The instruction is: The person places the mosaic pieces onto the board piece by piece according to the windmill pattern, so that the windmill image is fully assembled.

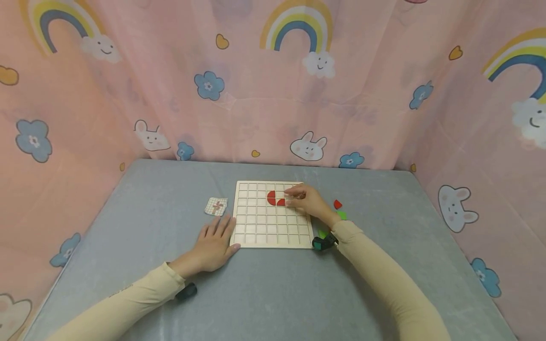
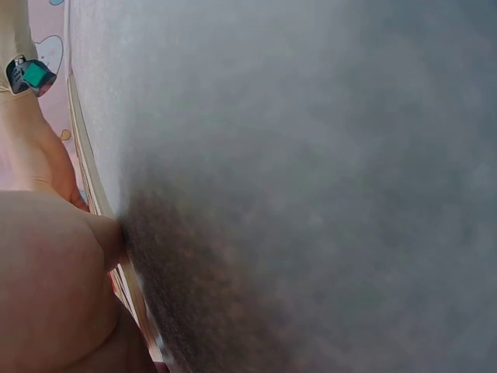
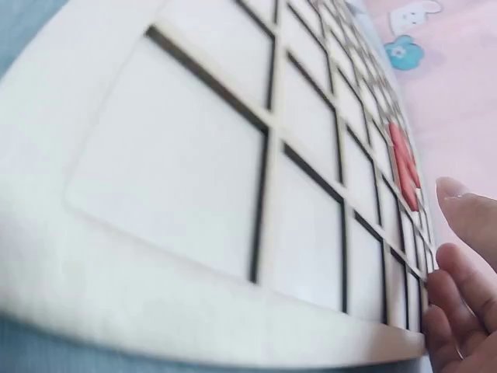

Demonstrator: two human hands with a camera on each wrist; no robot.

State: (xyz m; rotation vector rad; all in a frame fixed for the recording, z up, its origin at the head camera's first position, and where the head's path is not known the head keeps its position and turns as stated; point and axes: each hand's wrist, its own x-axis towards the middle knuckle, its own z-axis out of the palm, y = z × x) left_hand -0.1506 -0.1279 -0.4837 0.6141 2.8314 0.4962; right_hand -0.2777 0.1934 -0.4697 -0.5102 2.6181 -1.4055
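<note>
A pale wooden grid board (image 1: 273,227) lies on the table. Red rounded pieces sit in its upper cells, among them one red piece (image 1: 271,198) and another (image 1: 280,202). My right hand (image 1: 313,202) is over the board's upper right, fingertips beside the red pieces, thumb and forefinger apart. In the right wrist view its fingers (image 3: 463,291) are bent near the board, and no piece shows between them. My left hand (image 1: 215,244) rests with spread fingers at the board's left edge, its thumb at the near corner. The left wrist view shows mostly table.
A small card (image 1: 215,206) with a printed grid and reddish pattern lies left of the board. To the right are a loose red piece (image 1: 338,204) and green pieces (image 1: 342,215), partly hidden by my right arm. A pink patterned curtain (image 1: 256,118) surrounds the grey table (image 1: 273,293).
</note>
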